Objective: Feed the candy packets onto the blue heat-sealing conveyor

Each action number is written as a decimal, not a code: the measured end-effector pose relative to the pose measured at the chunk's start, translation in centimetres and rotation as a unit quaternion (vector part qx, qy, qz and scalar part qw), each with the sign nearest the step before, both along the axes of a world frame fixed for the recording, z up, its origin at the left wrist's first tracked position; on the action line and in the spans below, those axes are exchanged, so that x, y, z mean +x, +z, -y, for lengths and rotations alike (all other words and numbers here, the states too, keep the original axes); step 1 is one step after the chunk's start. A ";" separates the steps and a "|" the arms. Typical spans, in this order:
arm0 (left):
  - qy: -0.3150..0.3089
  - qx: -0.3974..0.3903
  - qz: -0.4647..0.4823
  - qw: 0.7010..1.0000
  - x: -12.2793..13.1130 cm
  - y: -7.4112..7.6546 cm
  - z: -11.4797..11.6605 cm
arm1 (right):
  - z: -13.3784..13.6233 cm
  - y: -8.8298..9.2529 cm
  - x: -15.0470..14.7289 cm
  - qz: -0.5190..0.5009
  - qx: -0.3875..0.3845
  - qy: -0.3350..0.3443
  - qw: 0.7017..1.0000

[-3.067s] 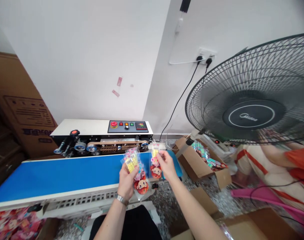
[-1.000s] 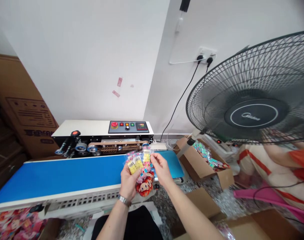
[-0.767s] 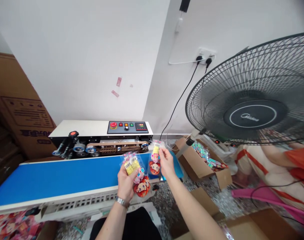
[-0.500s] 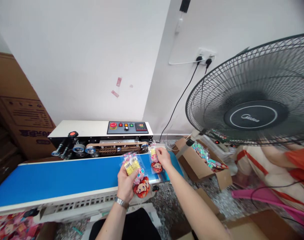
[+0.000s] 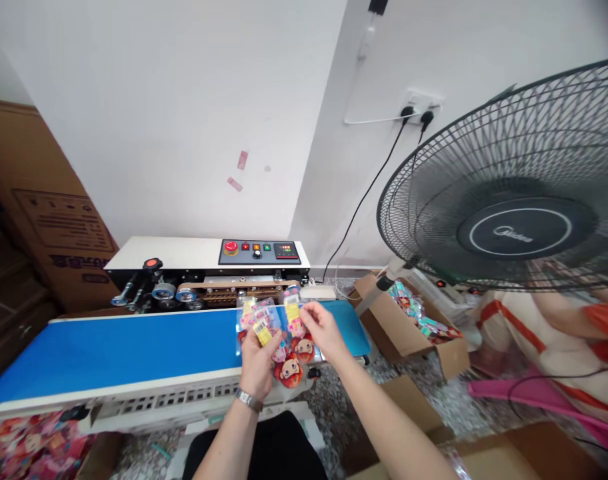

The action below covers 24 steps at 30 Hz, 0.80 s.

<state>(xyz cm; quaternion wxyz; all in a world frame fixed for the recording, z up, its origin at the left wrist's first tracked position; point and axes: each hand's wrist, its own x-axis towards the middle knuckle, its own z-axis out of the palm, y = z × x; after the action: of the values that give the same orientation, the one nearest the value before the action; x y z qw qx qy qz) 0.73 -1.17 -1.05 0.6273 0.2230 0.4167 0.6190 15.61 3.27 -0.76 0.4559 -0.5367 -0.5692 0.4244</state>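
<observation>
My left hand (image 5: 257, 365), with a watch on its wrist, is closed around some clear plastic packets (image 5: 287, 371) with yellow labels and a red-haired cartoon face. My right hand (image 5: 325, 328) pinches the edge of another such packet (image 5: 295, 323) beside it, above the right part of the blue belt (image 5: 149, 352). Partly hidden behind my left hand, one more packet (image 5: 247, 312) is at the belt's far side, close to the rollers of the band sealer (image 5: 204, 257).
A large fan (image 5: 514, 230) stands at the right. Beneath it, an open cardboard box (image 5: 391, 327) holds more packets. A person in an orange top (image 5: 604, 323) sits beyond a pink stool (image 5: 514, 392). Colourful packets (image 5: 34, 443) fill a box at lower left.
My right hand has brought its packet left, closer to those in my left hand. A packet now shows on the belt behind my left hand. The view has shifted slightly.
</observation>
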 end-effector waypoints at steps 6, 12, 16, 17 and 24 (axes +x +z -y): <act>0.021 -0.025 -0.038 0.999 -0.3 -0.1 -0.2 | -3.2 -2.0 3.9 0.198 -0.018 -0.160 0.967; 0.009 -0.020 0.016 1.000 0.0 0.4 -0.1 | -4.0 -1.5 2.1 0.244 -0.016 -0.125 0.962; -0.012 -0.001 0.067 0.998 0.2 0.6 -0.1 | -2.0 -0.1 -0.1 0.145 0.014 -0.035 0.989; -0.015 0.002 0.069 0.997 0.2 0.5 -0.1 | -1.2 0.2 -0.6 0.094 0.008 0.011 0.995; -0.017 0.035 -0.009 0.999 0.2 -0.5 -0.1 | 1.8 0.9 -2.4 -0.048 -0.034 0.097 0.994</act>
<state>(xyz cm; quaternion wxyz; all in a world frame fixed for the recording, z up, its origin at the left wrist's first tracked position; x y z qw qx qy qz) 0.94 -1.03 -1.51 0.6256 0.2574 0.3972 0.6202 13.25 1.42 0.16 0.4211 -0.4734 -0.5809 0.5110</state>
